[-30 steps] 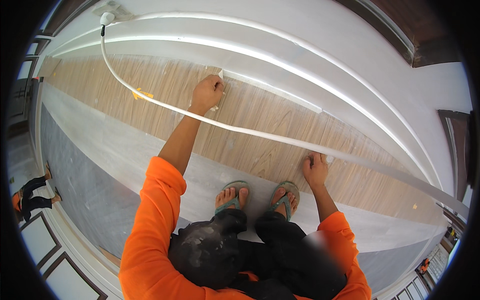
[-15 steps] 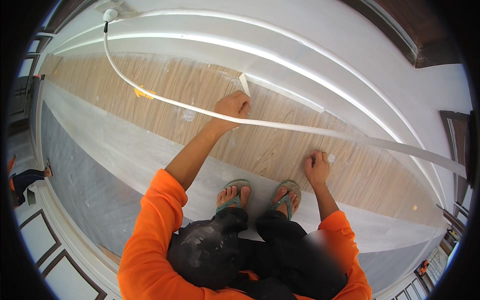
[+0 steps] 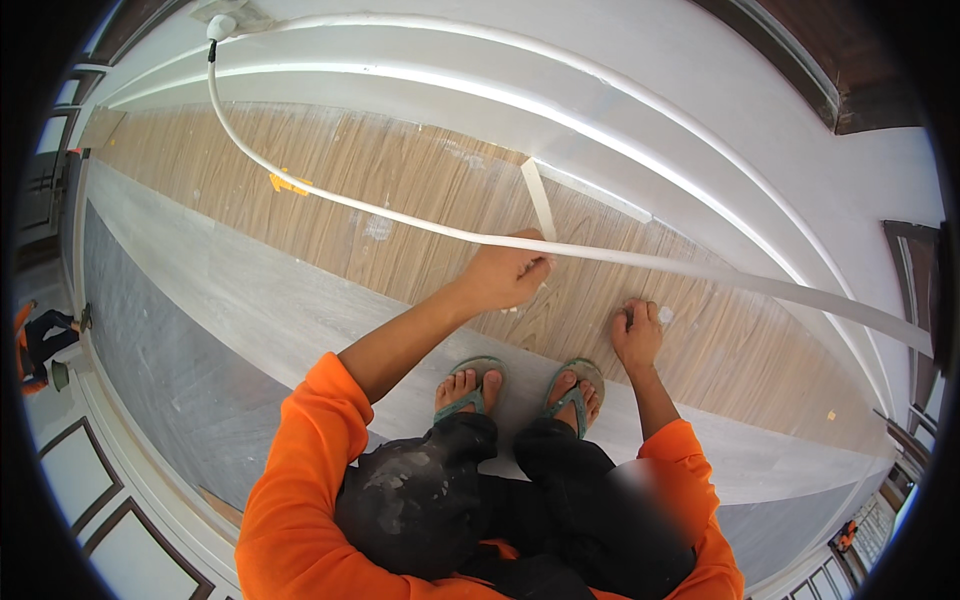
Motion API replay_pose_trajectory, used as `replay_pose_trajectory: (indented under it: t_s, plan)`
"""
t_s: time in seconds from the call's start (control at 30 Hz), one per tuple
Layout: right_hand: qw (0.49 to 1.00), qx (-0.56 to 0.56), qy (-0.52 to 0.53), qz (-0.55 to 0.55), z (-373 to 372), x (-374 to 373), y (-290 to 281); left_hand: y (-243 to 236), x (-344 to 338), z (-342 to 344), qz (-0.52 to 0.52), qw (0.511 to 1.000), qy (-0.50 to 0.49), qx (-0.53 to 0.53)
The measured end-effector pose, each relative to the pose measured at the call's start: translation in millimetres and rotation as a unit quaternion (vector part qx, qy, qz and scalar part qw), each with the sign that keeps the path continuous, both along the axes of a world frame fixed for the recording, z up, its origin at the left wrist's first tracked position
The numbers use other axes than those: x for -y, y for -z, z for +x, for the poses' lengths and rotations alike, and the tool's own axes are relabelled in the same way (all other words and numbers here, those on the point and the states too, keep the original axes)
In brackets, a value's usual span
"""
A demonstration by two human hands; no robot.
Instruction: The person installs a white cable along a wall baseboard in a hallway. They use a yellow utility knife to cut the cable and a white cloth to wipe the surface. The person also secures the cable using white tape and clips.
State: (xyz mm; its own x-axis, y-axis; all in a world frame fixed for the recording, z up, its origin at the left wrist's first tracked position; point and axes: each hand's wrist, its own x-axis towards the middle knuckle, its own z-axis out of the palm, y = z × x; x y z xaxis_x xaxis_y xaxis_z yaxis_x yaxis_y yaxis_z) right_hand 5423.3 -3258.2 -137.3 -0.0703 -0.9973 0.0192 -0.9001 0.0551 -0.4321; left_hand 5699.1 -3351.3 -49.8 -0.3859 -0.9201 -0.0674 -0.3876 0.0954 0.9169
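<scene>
Head view: compared with half a second ago, the left hand [image 3: 505, 275] has moved rightward and nearer the feet, and a longer length of the pale strip [image 3: 538, 200] shows; its far end meets the foot of the wall [image 3: 440, 100] further right than before, while its near end is at the left hand, over the wood-patterned floor [image 3: 440, 180]; the left fingers are pinched on it; the right hand [image 3: 635, 340] has stayed almost in place on that floor, fingers curled, and I cannot tell whether they hold anything; counted, there are two hands, one pale strip, one white cable [image 3: 440, 229] crossing above the floor, two sandals on two feet, two yellow patches, and one white scrap [image 3: 665, 314] just beside the right hand.
</scene>
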Motion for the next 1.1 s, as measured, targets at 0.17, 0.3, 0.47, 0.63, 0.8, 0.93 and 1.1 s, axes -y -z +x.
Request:
replay_pose_trajectory:
  t_s: [0.17,0.3,0.47,0.63,0.8,0.93,1.1]
  plan:
    - [1.000,0.002,0.014,0.025,-1,-1,2,-7,-18,-16,-0.042,0.995,0.077,-0.038]
    - [1.000,0.001,-0.001,-0.007,0,-1,-1,-28,-28,-28,-0.069,0.988,0.096,-0.096]
    - [0.999,0.002,0.017,0.044,-1,-2,3,-44,-43,-41,-0.038,0.977,0.169,-0.125]
    - [0.999,0.000,0.019,0.051,-6,-3,9,-56,-56,-46,-0.045,0.964,0.212,-0.152]
    - [0.867,0.383,0.245,0.205,-17,21,14,-58,-73,-57,-0.050,0.939,0.283,-0.189]
    - [0.694,0.589,0.264,0.320,13,72,-65,-68,-84,-57,-0.052,0.926,0.318,-0.194]
    - [0.744,0.531,0.216,0.343,28,109,-56,-68,-91,-59,-0.028,0.917,0.355,-0.179]
